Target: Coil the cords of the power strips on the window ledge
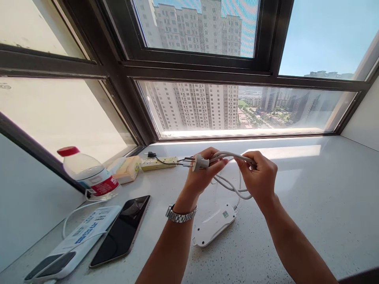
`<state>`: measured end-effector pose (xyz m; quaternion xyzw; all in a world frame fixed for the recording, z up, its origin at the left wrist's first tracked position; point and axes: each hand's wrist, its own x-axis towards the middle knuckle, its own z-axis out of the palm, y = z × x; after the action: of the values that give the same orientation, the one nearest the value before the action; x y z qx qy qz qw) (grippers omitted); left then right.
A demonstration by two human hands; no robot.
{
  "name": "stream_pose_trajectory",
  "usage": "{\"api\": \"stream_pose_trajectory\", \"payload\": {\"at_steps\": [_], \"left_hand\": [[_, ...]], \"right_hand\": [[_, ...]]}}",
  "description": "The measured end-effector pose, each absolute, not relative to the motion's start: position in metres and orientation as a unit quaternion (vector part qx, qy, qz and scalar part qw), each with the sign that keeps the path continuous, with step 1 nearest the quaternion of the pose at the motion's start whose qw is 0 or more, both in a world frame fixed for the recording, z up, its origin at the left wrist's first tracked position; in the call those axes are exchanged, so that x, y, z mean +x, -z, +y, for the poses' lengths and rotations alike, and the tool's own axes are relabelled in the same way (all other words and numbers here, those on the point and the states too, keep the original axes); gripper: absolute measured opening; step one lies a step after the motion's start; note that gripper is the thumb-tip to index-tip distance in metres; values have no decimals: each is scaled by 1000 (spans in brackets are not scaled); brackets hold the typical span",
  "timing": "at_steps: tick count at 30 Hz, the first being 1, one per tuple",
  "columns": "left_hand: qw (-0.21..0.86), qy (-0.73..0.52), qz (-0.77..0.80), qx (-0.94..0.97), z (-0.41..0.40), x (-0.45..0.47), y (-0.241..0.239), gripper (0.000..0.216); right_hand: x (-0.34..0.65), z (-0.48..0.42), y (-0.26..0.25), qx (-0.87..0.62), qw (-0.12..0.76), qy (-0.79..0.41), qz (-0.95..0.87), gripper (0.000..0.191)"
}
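Note:
My left hand, with a metal watch at its wrist, is closed around the grey cable right behind its plug. The plug's metal prongs point left. To the right, my right hand pinches the same cable, which bends in an arch between both hands. More loops of cable hang below and lead down to a white power strip. That strip lies on the sill under my hands, a small green-and-white label facing up.
On the left stand a water bottle with a red cap and a tissue pack. A yellowish power strip with a black plug lies by the window. Nearer are a dark tablet and a white box-like device with a cable.

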<state>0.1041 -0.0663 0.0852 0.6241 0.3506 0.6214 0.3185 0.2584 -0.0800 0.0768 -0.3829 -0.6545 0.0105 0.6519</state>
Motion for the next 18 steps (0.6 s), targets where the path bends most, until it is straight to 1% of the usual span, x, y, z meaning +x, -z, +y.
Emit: {"api": "stream_pose_trajectory", "payload": {"at_steps": [1,3,5,6,7,8,10,12,14,16,18], "left_hand": [[326,-640,351,601,-66,106,-85,23],[341,-684,350,542,-65,107,-86,28],[352,-727,336,485,-65,104,-89,34],[356,-747,321,461,-65,102,-91,38],[361,-764,302,442,-65,99,-92,41],[370,-777,281,424,-65,97,-94,44],[412,-784,239,398,-66,92,-96,50],[475,-764,204,387,-69,91,-97,59],[525,-739,172,386,-73,92,-98,66],[542,-733,145,385,-78,93,-101,70],[538,-741,122,384,-83,91,-107,71]], "right_hand": [[259,-80,-77,-378,648,-47,-660,23],[260,-80,-79,-353,622,-180,-676,26],[262,-78,-80,-300,589,-339,-670,35],[263,-76,-80,-271,582,-399,-655,40],[263,-73,-79,-249,588,-433,-636,45],[262,-70,-77,-237,605,-441,-619,49],[256,-63,-69,-251,632,-403,-613,48],[246,-57,-58,-288,613,-349,-648,48],[234,-52,-45,-296,548,-344,-703,58],[225,-47,-31,-252,452,-413,-749,59],[221,-43,-20,-213,316,-501,-777,59]]}}
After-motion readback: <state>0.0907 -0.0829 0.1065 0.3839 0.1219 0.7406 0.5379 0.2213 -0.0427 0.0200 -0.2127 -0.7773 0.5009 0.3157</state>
